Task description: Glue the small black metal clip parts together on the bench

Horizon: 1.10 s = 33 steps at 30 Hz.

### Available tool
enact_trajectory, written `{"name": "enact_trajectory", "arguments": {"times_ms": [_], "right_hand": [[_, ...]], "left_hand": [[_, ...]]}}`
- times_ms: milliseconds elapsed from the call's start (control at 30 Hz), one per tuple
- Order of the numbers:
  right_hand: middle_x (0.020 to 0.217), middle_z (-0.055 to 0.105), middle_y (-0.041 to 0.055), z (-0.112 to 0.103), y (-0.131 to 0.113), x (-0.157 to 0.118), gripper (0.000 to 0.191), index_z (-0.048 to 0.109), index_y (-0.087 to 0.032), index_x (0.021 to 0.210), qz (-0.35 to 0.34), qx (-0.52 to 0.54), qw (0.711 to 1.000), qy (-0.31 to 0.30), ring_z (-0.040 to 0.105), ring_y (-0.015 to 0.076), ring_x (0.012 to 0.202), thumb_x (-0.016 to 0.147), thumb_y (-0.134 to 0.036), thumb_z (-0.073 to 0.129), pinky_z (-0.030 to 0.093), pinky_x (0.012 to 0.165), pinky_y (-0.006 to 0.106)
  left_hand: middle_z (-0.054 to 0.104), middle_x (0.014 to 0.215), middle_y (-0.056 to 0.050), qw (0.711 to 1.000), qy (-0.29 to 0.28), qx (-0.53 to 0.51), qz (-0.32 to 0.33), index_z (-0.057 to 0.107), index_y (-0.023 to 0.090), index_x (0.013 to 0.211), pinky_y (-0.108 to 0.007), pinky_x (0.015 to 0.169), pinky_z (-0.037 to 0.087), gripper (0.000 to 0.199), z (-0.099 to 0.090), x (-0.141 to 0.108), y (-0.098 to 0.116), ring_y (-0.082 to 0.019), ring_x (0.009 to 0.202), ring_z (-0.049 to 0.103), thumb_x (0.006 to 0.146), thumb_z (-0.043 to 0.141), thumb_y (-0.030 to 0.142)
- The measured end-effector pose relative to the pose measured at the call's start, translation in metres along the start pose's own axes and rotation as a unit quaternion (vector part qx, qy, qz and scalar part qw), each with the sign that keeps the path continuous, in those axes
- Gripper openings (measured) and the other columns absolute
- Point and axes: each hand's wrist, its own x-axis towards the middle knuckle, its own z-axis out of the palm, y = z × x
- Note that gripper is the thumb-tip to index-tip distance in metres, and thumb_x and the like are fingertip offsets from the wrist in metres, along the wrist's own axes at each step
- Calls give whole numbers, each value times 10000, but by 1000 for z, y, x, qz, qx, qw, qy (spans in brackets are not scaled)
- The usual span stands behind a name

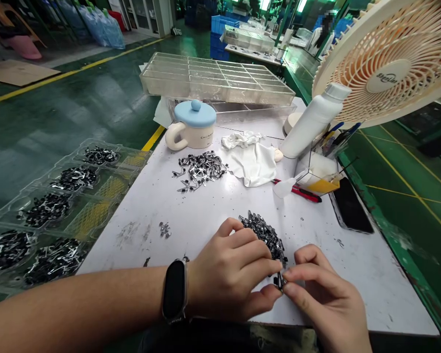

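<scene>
My left hand (235, 274), with a black band on its wrist, reaches in from the left. Its thumb and fingers close around a small dark metal clip (279, 281) near the table's front edge. From the right, my right hand (323, 294) pinches the clip's other side, thumb against forefinger. The fingertips of both hands nearly meet there. Just behind the fingers lies a dense pile of dark clips (266, 235). Farther back is a looser pile of silver and black clips (206, 167). A few small silver pieces (165, 229) lie left of my left hand.
A lidded mug (196, 128), white cloth (252, 159), white bottle (312, 120) and pen holder (319, 171) stand or lie behind. Red-handled tool (305, 194) and phone (351, 206) lie right. Parts fill a clear tray (91, 196) at left; a fan (385, 73) is back right.
</scene>
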Motion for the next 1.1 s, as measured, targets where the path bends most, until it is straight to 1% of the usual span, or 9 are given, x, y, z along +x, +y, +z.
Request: {"name": "enact_trajectory", "arguments": {"times_ms": [200,400,600,767,867,933,1067,1100], "right_hand": [[849,463,46,1,-3,0,17,667,-234,764,0,-19,1000,11,493,139,815,765,-227,683,468,687,224],[850,460,35,3,-4,-2,32,652,-244,785,14,-5,1000,10,491,123,818,774,-229,678,464,675,193],[837,459,38,4,-4,-1,37,649,-238,775,16,4,1000,15,493,130,802,768,-233,685,452,648,203],[831,475,49,3,-6,-1,23,657,-226,762,26,21,999,0,501,144,797,769,-238,675,462,640,222],[835,480,50,3,-8,-1,36,673,-234,789,11,7,1000,-5,503,142,807,800,-235,638,455,656,222],[839,482,49,5,-10,-2,47,675,-237,796,3,-8,1000,4,499,141,815,809,-233,630,443,669,224],[845,492,58,11,-17,-3,87,656,-224,779,16,-47,997,50,487,159,851,836,-263,602,421,739,268],[849,497,60,11,-18,-3,93,655,-223,783,9,-65,997,52,486,163,861,841,-261,593,418,748,273]], "left_hand": [[641,702,8,1000,-5,6,1,628,158,852,-328,713,342,139,1,0,0,-126,691,540,763,651,262],[648,718,10,1000,-9,5,-4,628,155,855,-331,713,339,138,1,-1,0,-125,687,538,757,655,249],[636,705,11,1000,-12,6,-7,627,159,844,-329,724,338,124,0,0,1,-121,685,532,773,644,260],[640,701,12,1000,-15,-1,-10,631,160,832,-331,725,338,124,1,0,0,-121,684,529,773,643,268],[642,709,13,999,-21,-18,-24,631,159,832,-330,737,344,134,2,0,-1,-120,698,538,774,643,279],[644,718,12,999,-27,-31,-35,634,159,832,-329,741,347,146,2,-1,-1,-120,706,542,771,648,290],[643,720,13,998,-30,-45,-46,642,158,823,-325,730,348,142,3,-2,-1,-117,699,538,758,660,283],[641,717,15,997,-30,-45,-48,643,157,819,-325,729,348,135,3,-2,-1,-116,696,537,756,660,274]]}}
